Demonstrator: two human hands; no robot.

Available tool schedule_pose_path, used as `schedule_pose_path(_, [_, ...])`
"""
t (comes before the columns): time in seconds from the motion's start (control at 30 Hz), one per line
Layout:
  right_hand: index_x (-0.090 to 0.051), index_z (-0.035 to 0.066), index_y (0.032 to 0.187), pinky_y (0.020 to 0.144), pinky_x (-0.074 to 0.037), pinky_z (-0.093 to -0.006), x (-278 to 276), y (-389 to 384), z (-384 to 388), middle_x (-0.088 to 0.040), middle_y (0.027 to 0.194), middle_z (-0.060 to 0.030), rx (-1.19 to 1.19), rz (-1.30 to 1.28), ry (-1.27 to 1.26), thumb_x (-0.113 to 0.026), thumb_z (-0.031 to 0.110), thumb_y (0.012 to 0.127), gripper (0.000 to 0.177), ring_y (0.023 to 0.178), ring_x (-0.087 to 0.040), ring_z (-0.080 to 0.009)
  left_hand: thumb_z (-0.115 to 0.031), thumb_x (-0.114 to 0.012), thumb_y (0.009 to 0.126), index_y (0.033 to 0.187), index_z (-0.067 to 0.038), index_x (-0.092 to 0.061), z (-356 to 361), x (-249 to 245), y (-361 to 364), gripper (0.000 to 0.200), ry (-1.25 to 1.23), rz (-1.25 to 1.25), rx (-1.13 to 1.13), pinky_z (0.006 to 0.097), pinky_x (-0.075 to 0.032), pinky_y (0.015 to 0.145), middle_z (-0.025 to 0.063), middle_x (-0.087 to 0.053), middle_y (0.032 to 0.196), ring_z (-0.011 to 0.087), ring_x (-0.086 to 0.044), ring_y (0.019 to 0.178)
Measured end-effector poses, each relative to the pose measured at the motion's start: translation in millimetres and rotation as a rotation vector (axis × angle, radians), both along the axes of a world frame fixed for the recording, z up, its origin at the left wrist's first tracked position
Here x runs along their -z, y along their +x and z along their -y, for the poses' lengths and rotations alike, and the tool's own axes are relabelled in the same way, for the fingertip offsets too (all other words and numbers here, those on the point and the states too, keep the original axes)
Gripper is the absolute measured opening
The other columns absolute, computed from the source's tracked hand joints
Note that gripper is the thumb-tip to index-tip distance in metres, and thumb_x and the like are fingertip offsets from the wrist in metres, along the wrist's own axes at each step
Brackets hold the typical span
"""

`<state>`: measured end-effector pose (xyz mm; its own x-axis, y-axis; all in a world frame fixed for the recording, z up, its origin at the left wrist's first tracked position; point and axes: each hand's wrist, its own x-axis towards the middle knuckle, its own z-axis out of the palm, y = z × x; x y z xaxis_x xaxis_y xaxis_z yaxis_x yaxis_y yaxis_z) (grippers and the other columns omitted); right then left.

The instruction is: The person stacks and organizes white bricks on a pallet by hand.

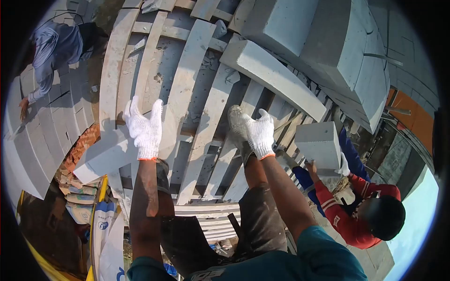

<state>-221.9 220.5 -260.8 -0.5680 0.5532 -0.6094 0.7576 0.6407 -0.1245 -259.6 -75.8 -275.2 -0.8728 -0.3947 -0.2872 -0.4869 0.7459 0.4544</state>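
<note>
Just to the outer side of the right hand [260, 133] and a little lower, a grey block [318, 144] is borne up from beneath by a co-worker in a red sleeve [328, 206], probably so that its weight sits on the palms and its upper faces are left free. Both gloved hands are empty, fingers spread wide, on arms stretched forward and nearly straight. The left hand [145, 129] hovers above a long slab [103, 159] lying across pale slats [187, 84].
</note>
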Motion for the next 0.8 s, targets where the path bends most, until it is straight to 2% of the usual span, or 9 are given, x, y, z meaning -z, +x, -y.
schedule_pose_path(0.17, [-0.053,-0.008,0.122,0.098,-0.041,-0.0416,11.2,-48.5,-256.0,-0.055,0.121,-0.0279,0.121,-0.242,0.482,-0.063,0.050,0.078,0.074,0.115,-0.053,-0.0376,-0.075,-0.055,0.071,0.124,0.003,-0.055,-214.3,71.3,-144.1,0.094,0.483,0.404,0.001,0.0382,-0.040,0.098,0.0226,-0.058,0.120,0.0323,-0.056,0.110])
schedule_pose_path(0.23, [-0.053,-0.005,0.124,0.097,-0.041,-0.0381,32.2,-54.8,-356.9,-0.059,0.118,-0.0250,0.149,0.031,0.504,-0.050,0.062,0.082,0.079,0.113,-0.055,-0.0369,-0.073,-0.054,0.072,0.118,0.002,-0.060,-267.1,72.0,-164.5,0.088,0.591,0.428,-0.048,0.0379,-0.041,0.095,0.0216,-0.061,0.112,0.0288,-0.058,0.108])
schedule_pose_path(0.27, [-0.051,-0.003,0.127,0.095,-0.042,-0.0412,61.2,-44.3,-430.8,-0.056,0.124,-0.0222,0.198,0.209,0.285,-0.049,0.070,0.079,0.087,0.116,-0.052,-0.0354,-0.072,-0.054,0.073,0.116,0.002,-0.061,-286.4,65.6,-172.7,0.086,0.503,0.523,-0.054,0.0379,-0.042,0.093,0.0216,-0.062,0.110,0.0280,-0.059,0.106])
schedule_pose_path(0.3, [-0.049,-0.001,0.129,0.095,-0.041,-0.0428,88.8,-22.1,-480.5,-0.054,0.128,-0.0195,0.341,0.092,0.137,-0.049,0.073,0.077,0.090,0.118,-0.051,-0.0339,-0.071,-0.053,0.074,0.114,0.002,-0.062,-300.1,57.8,-182.2,0.083,0.405,0.612,-0.069,0.0380,-0.043,0.092,0.0216,-0.063,0.107,0.0273,-0.059,0.104])
schedule_pose_path(0.43, [-0.046,0.007,0.135,0.102,-0.034,-0.0457,144.0,11.6,-492.5,-0.050,0.134,-0.0088,0.939,0.042,-0.317,-0.057,0.079,0.067,0.099,0.119,-0.047,-0.0297,-0.067,-0.053,0.077,0.107,0.001,-0.065,-312.8,52.7,-192.6,0.076,0.035,0.849,-0.177,0.0381,-0.045,0.086,0.0215,-0.064,0.100,0.0251,-0.061,0.097])
schedule_pose_path(0.5, [-0.046,0.010,0.135,0.101,-0.032,-0.0492,159.9,23.2,-494.5,-0.049,0.135,-0.0063,1.081,-0.018,-0.388,-0.058,0.078,0.065,0.098,0.120,-0.046,-0.0297,-0.063,-0.054,0.077,0.104,0.000,-0.066,-302.5,57.7,-177.9,0.069,0.050,0.658,-0.107,0.0387,-0.047,0.082,0.0197,-0.065,0.097,0.0246,-0.063,0.092])
schedule_pose_path(0.6, [-0.045,0.022,0.137,0.099,-0.026,-0.0583,134.3,21.7,-461.0,-0.048,0.136,-0.0034,1.127,0.048,-0.232,-0.058,0.072,0.069,0.085,0.123,-0.043,-0.0278,-0.056,-0.056,0.074,0.100,-0.001,-0.067,-286.9,96.1,-161.6,0.061,0.198,0.470,-0.070,0.0387,-0.049,0.077,0.0177,-0.067,0.096,0.0257,-0.065,0.088])
schedule_pose_path(0.67, [-0.053,0.025,0.126,0.088,-0.035,-0.0497,152.3,33.6,-489.4,-0.054,0.124,0.0020,1.170,0.027,-0.278,-0.058,0.068,0.070,0.071,0.108,-0.048,-0.0237,-0.052,-0.059,0.070,0.100,-0.002,-0.067,-272.8,148.9,-165.4,0.058,0.373,0.507,-0.147,0.0374,-0.051,0.078,0.0172,-0.068,0.101,0.0288,-0.066,0.090])
schedule_pose_path(0.8, [-0.052,0.012,0.129,0.091,-0.041,-0.0458,92.2,24.9,-412.8,-0.052,0.129,-0.0069,1.200,-0.221,-0.303,-0.053,0.060,0.079,0.068,0.111,-0.050,-0.0292,-0.045,-0.061,0.071,0.098,0.002,-0.065,-237.9,97.3,-136.2,0.054,0.626,0.533,-0.305,0.0369,-0.051,0.077,0.0199,-0.067,0.099,0.0314,-0.066,0.091])
